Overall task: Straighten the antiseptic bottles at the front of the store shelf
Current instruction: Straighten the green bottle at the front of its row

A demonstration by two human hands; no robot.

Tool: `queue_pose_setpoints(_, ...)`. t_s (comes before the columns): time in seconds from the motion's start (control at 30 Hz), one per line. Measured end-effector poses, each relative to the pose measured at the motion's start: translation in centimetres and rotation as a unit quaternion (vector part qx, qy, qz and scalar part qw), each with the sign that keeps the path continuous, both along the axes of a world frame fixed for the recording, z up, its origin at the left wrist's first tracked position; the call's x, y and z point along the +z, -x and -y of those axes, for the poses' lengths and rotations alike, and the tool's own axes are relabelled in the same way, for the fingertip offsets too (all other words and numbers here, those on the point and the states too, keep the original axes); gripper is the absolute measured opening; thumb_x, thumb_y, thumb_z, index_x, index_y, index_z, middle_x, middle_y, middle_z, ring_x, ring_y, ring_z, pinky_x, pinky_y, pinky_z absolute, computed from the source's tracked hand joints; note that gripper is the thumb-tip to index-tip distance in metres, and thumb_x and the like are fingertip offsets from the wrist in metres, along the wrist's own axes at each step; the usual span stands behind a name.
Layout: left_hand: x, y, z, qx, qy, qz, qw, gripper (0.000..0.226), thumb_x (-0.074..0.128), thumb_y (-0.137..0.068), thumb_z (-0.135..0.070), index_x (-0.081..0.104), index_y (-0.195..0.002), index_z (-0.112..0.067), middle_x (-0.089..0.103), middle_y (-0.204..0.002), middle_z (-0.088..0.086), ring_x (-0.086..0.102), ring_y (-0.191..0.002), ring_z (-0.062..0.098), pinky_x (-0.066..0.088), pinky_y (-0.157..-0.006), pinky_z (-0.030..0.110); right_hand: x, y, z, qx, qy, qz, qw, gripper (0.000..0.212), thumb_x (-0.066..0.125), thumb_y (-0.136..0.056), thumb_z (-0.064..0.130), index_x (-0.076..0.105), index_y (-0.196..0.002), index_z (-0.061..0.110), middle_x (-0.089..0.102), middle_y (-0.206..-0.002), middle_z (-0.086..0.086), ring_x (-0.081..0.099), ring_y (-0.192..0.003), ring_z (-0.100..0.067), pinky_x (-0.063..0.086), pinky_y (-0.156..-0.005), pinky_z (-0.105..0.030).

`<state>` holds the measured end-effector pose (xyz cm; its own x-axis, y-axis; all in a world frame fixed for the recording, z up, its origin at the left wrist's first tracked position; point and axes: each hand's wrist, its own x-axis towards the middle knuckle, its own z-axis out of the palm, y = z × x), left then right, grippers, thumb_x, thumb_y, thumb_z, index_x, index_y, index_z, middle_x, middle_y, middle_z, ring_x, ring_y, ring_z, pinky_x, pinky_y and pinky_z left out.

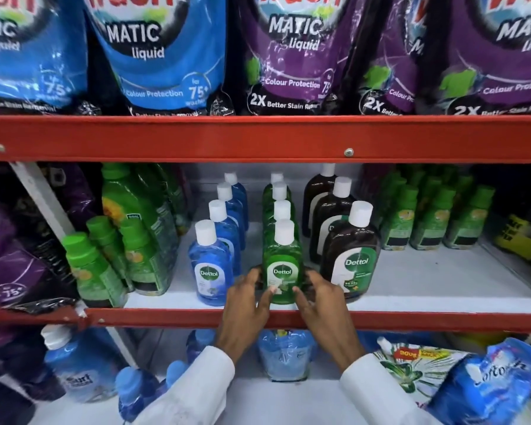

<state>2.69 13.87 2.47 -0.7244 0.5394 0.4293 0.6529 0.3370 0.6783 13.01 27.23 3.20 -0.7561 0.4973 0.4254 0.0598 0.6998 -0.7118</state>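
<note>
— Position of the green antiseptic bottle (pixel 283 265)?

— It is set upright at the near edge of the white shelf (pixel 426 280), heading a row of green bottles, between the blue bottle (pixel 210 271) to the left and the brown bottle (pixel 351 265) to the right.

— How is it gripped?

— It is clasped at its base from both sides: the left hand (pixel 247 305) is pressed to its left flank, the right hand (pixel 322 302) to its right flank, fingers curled against the label.
</note>
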Motion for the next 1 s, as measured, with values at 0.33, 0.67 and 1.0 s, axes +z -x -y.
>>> queue_pose_setpoints(0.33,0.6,-0.9,0.9,-0.023,-0.028,0.029,0.999,0.037,0.070,-0.088,-0.029,0.061,-0.123,-0.017,0.072,-0.118,-0.003,0.068,-0.102,0.005,0.047,-0.088,0.007,0.1,-0.9,0.5,-0.048,0.038,-0.035,0.998,0.038,0.075,-0.087,0.017,0.066,-0.124,0.012,0.077,-0.111,-0.002,0.070,-0.093,-0.006,0.053,-0.092,-0.013)
queue_pose_setpoints(0.67,1.8,1.2,9.0,0.167,-0.183,-0.017,0.969,0.043,0.072,-0.076,-0.023,0.059,-0.117,-0.019,0.066,-0.114,0.001,0.065,-0.099,0.017,0.051,-0.090,0.030,1.1,2.1,8.1,0.016,-0.001,-0.137,0.990,0.033,0.076,-0.083,0.007,0.069,-0.113,0.018,0.074,-0.100,0.000,0.068,-0.083,-0.009,0.054,-0.084,-0.020)
queue_pose_setpoints(1.0,-0.6,6.2,9.5,0.027,-0.076,0.090,0.993,0.036,0.082,-0.077,-0.018,0.065,-0.109,-0.021,0.075,-0.095,-0.010,0.069,-0.084,-0.009,0.060,-0.081,0.026,-0.5,6.5,9.3,0.001,-0.011,-0.016,1.000,0.029,0.071,-0.088,0.012,0.067,-0.117,0.013,0.078,-0.108,-0.007,0.072,-0.093,-0.017,0.038,-0.076,0.001)
